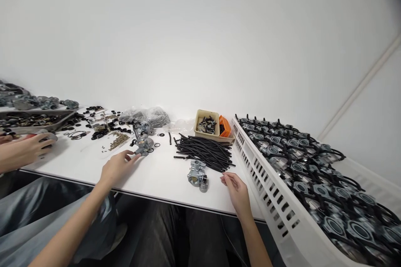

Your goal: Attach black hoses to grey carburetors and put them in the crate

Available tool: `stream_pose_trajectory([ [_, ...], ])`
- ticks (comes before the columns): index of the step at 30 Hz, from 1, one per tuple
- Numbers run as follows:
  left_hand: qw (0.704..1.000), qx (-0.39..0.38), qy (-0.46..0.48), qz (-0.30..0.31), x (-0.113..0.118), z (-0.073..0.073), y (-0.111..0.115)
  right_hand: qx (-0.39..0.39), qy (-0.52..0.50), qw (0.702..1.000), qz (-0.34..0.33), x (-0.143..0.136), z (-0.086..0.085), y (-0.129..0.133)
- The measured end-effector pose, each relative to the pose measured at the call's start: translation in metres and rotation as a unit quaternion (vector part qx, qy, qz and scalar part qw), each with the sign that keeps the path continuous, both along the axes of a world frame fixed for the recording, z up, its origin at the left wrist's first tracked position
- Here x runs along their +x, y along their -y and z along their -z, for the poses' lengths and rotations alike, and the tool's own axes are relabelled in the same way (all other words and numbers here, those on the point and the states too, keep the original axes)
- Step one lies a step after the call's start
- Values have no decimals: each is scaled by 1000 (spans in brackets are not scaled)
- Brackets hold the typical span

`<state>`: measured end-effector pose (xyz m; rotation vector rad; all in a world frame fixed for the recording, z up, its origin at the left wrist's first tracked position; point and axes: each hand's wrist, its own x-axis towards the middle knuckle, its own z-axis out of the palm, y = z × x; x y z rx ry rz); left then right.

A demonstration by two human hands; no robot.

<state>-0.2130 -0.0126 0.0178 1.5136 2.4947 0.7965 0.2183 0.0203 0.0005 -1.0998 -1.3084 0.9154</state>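
Observation:
My left hand (120, 166) reaches to a metal carburetor (143, 146), thumb and fingertips at its lower edge, fingers slightly apart. A second carburetor (197, 175) lies on the white table (163, 181) between my hands, untouched. To its right is my right hand (234, 190), thumb and fingertips pressed together beside the front end of a pile of black rubber tubes (203, 150). Whether anything small is in that pinch cannot be made out. One short black tube (170, 138) lies apart, near some black rings (157, 144).
A white crate (263, 183) full of carburetors with black tubes stands at the right. Behind the pile are a cream tray (199, 133) and an orange basket (228, 125). At the left, a co-worker's hands (28, 150) work near brass pieces (119, 139) and a grey tray (59, 123).

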Motion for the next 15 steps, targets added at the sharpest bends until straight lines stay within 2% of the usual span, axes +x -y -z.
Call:
stream_pose_trajectory([
  [3, 998, 59, 18, -15, -29, -15, -4, -8, 13, 1000, 5, 0, -3, 1],
  [5, 994, 103, 0, -35, -47, -27, -20, -17, 17, 1000, 9, 0, -5, 2],
  [8, 996, 84, -15, -15, -66, -44, -61, -30, 30, 999, 15, 1, -7, 3],
  [10, 998, 56, -17, 12, -73, -50, -95, -35, 34, 999, 19, 2, -7, 2],
  [13, 999, 23, -14, 36, -77, -50, -140, -39, 26, 999, 25, 3, -5, 0],
  [15, 999, 14, -8, 37, -80, -47, -160, -41, 24, 998, 28, 4, -3, -1],
])
